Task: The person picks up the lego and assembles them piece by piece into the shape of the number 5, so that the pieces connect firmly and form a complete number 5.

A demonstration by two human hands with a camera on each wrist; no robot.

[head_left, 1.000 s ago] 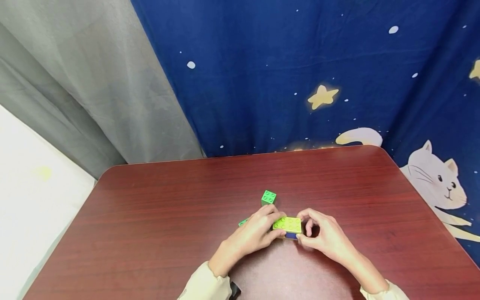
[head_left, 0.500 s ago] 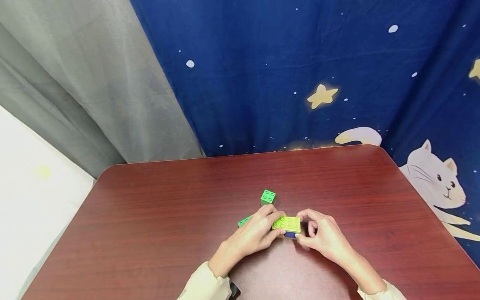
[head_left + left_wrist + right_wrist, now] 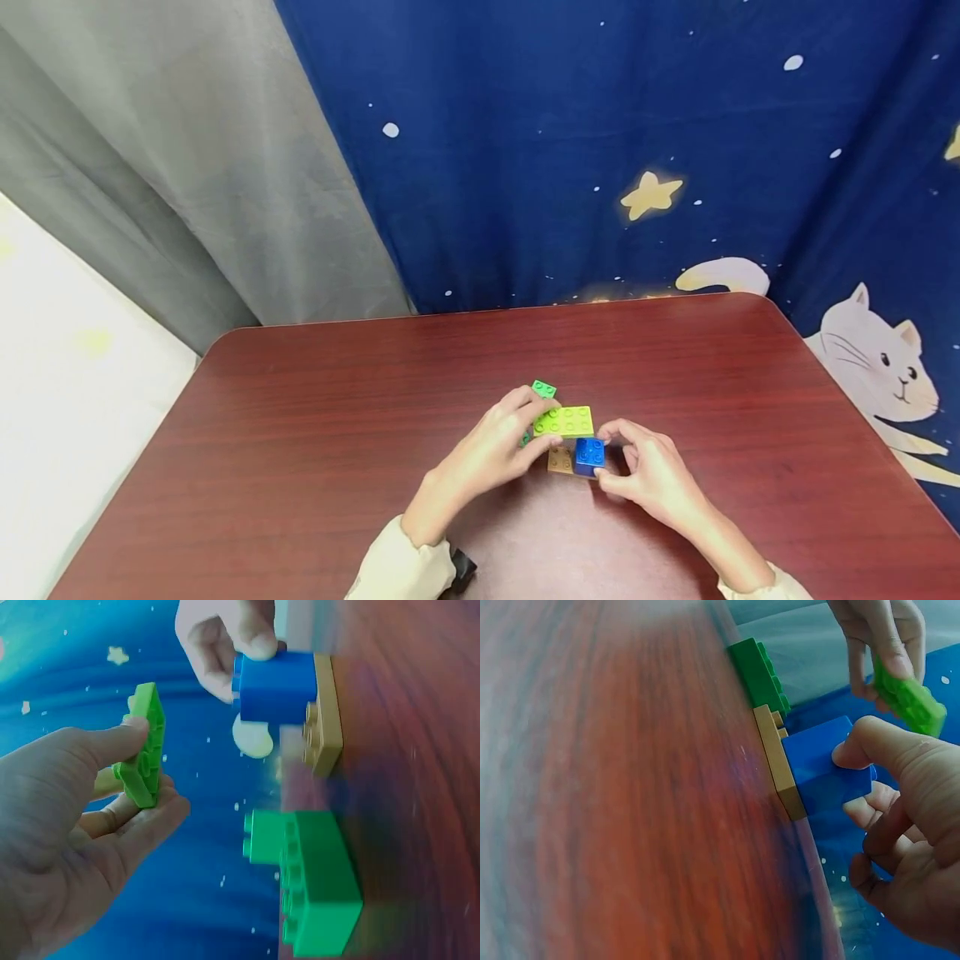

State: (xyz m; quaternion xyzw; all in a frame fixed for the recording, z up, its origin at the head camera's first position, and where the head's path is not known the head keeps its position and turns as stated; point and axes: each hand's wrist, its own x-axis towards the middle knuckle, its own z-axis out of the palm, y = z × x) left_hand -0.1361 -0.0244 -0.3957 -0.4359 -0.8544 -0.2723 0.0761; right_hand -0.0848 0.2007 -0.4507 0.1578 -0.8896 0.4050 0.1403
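Observation:
My left hand [image 3: 491, 442] pinches a flat lime-green brick [image 3: 573, 422] by its left end, raised clear of the other bricks. In the left wrist view the lime-green brick [image 3: 150, 750] shows its hollow underside. A blue brick [image 3: 590, 452] sits on the right end of a thin tan brick [image 3: 560, 460], whose left studs are bare. Thumb and fingers of my right hand [image 3: 655, 471] pinch the blue brick from its right side; the right wrist view shows the thumb against the blue brick [image 3: 825, 765].
A long green brick [image 3: 322, 885] and a smaller green brick [image 3: 266, 836] stand on the table beside the tan one. The brown table [image 3: 337, 417] has its far edge before a blue curtain [image 3: 525, 167]. A black object [image 3: 462, 572] shows by the left sleeve.
My left hand has lifted the lime-green brick off the blue one, up and to the left. The blue and tan bricks have come into view beneath. My right hand has stayed in place.

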